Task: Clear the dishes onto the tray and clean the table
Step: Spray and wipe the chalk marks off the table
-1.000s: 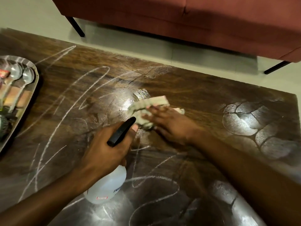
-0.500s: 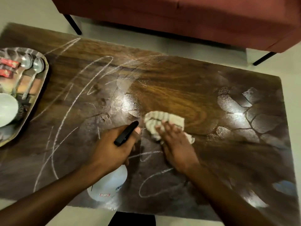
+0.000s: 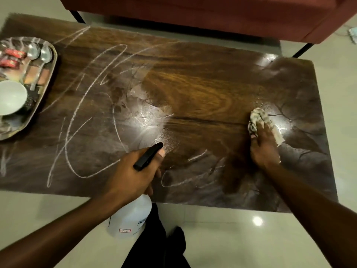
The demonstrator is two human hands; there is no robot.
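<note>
Count with me: one wooden table (image 3: 202,89), scrawled with white lines (image 3: 87,93) on its left half and wet-shiny in the middle and on the right. One metal tray (image 3: 54,63) sits at its far-left end. On the tray you have two spoons (image 3: 32,52) (image 3: 46,54) side by side, two red packets (image 3: 13,53) (image 3: 8,63) and one white bowl (image 3: 10,97). There is one spray bottle (image 3: 129,219) and one cloth (image 3: 257,118).

Your left hand (image 3: 131,176) grips the spray bottle by the neck, fingers curled tight, one fingertip up beside the black nozzle. The bottle's white body hangs past the table's near edge, above the floor.

Your right hand (image 3: 264,147) lies flat on the cloth near the table's right end, fingers stretched over it and pressing it to the wood. The cloth bunches out ahead of your fingertips and on both sides.

The picture's left edge cuts off the tray and the bowl. Something dark lies by the bowl, hard to make out. Your hand hides the bottle's neck, and its label is too small to read. A red sofa (image 3: 212,14) stands beyond the table, only its lower part showing.
</note>
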